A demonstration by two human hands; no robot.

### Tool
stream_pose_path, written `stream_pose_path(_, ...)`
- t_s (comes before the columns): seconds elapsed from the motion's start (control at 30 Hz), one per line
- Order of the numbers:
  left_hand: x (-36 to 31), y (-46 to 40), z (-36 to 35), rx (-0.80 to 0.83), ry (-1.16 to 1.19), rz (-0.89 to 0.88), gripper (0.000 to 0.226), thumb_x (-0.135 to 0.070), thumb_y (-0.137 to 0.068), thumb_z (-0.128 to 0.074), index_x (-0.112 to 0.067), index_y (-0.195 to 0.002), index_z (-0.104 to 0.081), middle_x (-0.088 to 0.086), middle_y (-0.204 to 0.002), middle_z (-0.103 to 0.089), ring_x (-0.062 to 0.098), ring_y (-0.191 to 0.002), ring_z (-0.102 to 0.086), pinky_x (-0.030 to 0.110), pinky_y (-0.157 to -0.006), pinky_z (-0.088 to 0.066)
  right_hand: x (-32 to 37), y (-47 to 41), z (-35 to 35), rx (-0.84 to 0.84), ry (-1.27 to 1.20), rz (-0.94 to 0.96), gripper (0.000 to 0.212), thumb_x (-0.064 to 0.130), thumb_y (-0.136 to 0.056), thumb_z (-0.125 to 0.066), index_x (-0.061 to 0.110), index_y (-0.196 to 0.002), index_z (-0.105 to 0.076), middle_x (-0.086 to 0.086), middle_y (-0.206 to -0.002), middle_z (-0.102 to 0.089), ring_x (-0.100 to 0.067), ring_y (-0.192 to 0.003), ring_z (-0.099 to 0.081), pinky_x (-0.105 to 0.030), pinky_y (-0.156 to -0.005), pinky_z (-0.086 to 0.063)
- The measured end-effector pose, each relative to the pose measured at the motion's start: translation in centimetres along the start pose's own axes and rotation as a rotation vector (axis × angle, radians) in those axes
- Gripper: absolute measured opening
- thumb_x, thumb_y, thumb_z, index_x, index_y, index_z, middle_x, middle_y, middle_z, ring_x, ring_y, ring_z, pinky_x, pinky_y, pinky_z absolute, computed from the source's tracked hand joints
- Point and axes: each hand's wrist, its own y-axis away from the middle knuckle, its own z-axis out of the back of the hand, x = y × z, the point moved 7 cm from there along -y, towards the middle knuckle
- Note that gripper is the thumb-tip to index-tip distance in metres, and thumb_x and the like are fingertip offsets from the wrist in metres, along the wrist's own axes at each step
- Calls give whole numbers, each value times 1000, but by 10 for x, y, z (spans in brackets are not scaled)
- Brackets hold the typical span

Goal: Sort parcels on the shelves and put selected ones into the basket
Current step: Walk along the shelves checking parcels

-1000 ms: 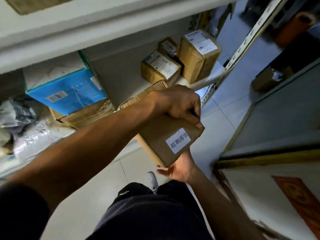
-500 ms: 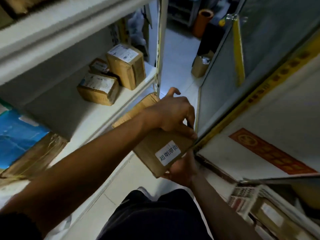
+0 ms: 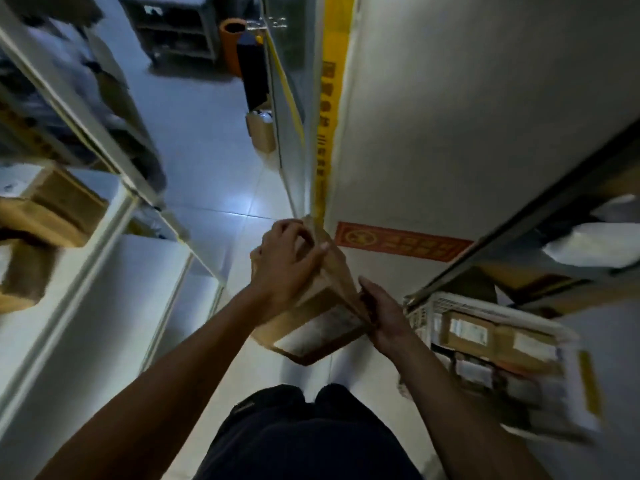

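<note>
I hold a long brown cardboard parcel in front of me over the aisle floor, tilted with one end toward me. My left hand grips its upper side with curled fingers. My right hand holds its right edge lower down. A white basket with several parcels inside sits on the floor at the right, just beside my right hand. The left shelf carries brown boxes.
A white wall panel with a yellow strip and a red sign stands ahead on the right. A dark shelf rail crosses above the basket. Farther down the aisle are a small box, an orange cylinder and a grey rack.
My view has swung right, away from the left shelf toward the aisle and the basket. The parcel has come along in both hands and turned more on end.
</note>
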Motion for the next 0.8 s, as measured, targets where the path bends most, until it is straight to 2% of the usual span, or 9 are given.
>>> stream_pose_path(0.1,-3,-9,-60,71,169,159,61,-73,-86,-44,-32,-130,-54,4,-139,-47,22,-124,-49,48,-113,-36,20,8,48,-134,28,118,10,22,-93,-70,15,-86,-67,-5,-83,-70,-21,-78,-67,-28,-61,-52)
stream_pose_path(0.17,0,-13,-97,127,269,329,58,-69,-88,-52,-27,-128,-56,4,-132,-43,25,-116,-52,49,-110,-40,30,16,77,-183,-44,183,9,22,-92,-70,15,-86,-71,-4,-84,-73,-20,-78,-70,-29,-65,-54)
stream_pose_path(0.27,48,-14,-169,271,549,717,83,-79,-71,-63,-20,-129,-57,10,-134,-52,30,-115,-58,53,-102,-47,41,27,115,-268,-147,197,31,33,-86,-72,13,-110,-73,-8,-104,-77,-23,-94,-74,-35,-75,-59)
stream_pose_path(0.33,67,-12,-212,375,671,860,97,-82,-60,-70,-18,-131,-56,19,-129,-63,39,-108,-67,60,-89,-55,49,32,134,-323,-81,197,37,34,-89,-73,13,-118,-71,-9,-112,-75,-25,-101,-72,-37,-79,-60)
stream_pose_path(0.47,16,-18,-240,512,706,914,74,-64,-68,-66,-12,-121,-69,19,-112,-73,41,-102,-70,59,-91,-54,60,42,165,-452,31,197,26,34,-90,-75,20,-113,-72,-5,-107,-76,-19,-89,-74,-29,-68,-60)
stream_pose_path(0.6,22,-49,-306,766,601,903,96,-60,-42,-80,-17,-127,-69,15,-128,-67,43,-114,-65,62,-102,-44,57,48,195,-587,-83,243,20,28,-90,-76,15,-105,-78,-12,-103,-78,-34,-97,-74,-49,-88,-60)
stream_pose_path(0.67,-28,-48,-303,820,548,864,80,-61,-68,-69,-13,-131,-66,14,-124,-68,35,-104,-68,53,-101,-49,56,52,208,-684,-159,242,23,32,-88,-78,16,-105,-78,-10,-100,-79,-34,-97,-74,-50,-91,-59)
stream_pose_path(0.73,-67,-40,-312,923,472,797,60,-58,-96,-42,-6,-106,-71,13,-89,-76,28,-76,-71,39,-80,-53,51,59,223,-793,-189,218,26,39,-87,-77,17,-101,-79,-10,-97,-78,-31,-95,-74,-44,-84,-59)
stream_pose_path(0.8,-80,-37,-333,998,374,759,67,-60,-102,-28,-10,-87,-71,11,-68,-74,28,-73,-68,35,-73,-49,41,63,238,-863,-236,191,26,43,-87,-76,18,-94,-78,-10,-95,-78,-28,-91,-74,-40,-79,-59)
